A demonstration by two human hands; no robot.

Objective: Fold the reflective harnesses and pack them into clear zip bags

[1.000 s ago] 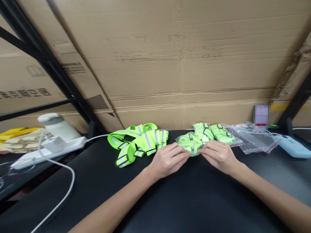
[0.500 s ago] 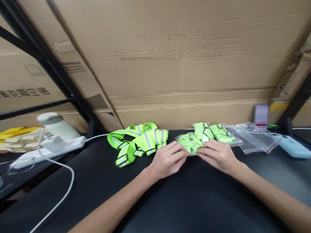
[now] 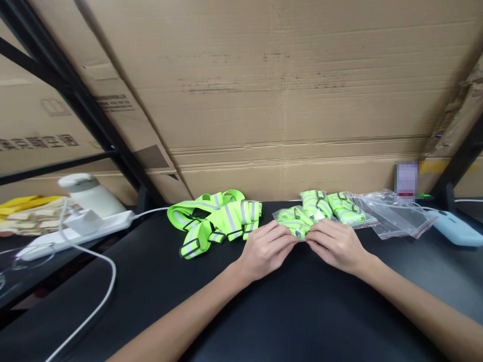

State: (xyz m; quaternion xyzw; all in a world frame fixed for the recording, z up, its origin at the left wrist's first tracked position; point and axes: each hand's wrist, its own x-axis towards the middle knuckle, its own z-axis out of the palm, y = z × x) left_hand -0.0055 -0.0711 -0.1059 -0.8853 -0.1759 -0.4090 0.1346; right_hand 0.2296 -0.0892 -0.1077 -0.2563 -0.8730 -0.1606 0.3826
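Observation:
A clear plastic bag (image 3: 292, 217) holding a folded neon-green reflective strap lies at the middle of the black table. My left hand (image 3: 267, 247) pinches its near edge from the left. From the right, my right hand (image 3: 335, 244) pinches the same edge, its fingertips close to the left ones. Just behind my right hand sit two more bagged straps, one upright bundle (image 3: 315, 203) and another (image 3: 345, 207) to its right. Loose neon-green reflective straps (image 3: 221, 218) with black buckles are heaped to the left of my left hand.
Empty clear zip bags (image 3: 400, 216) lie at the right, beside a light-blue case-like object (image 3: 457, 229). On the left are a white power strip (image 3: 101, 229), its cable (image 3: 112, 274) and a white bottle (image 3: 92, 193). Cardboard (image 3: 287, 115) stands behind the table.
My left hand has shifted slightly right along the bag's edge, bringing the fingertips of both hands closer together. Both hands keep their pinch; the other things stay in place.

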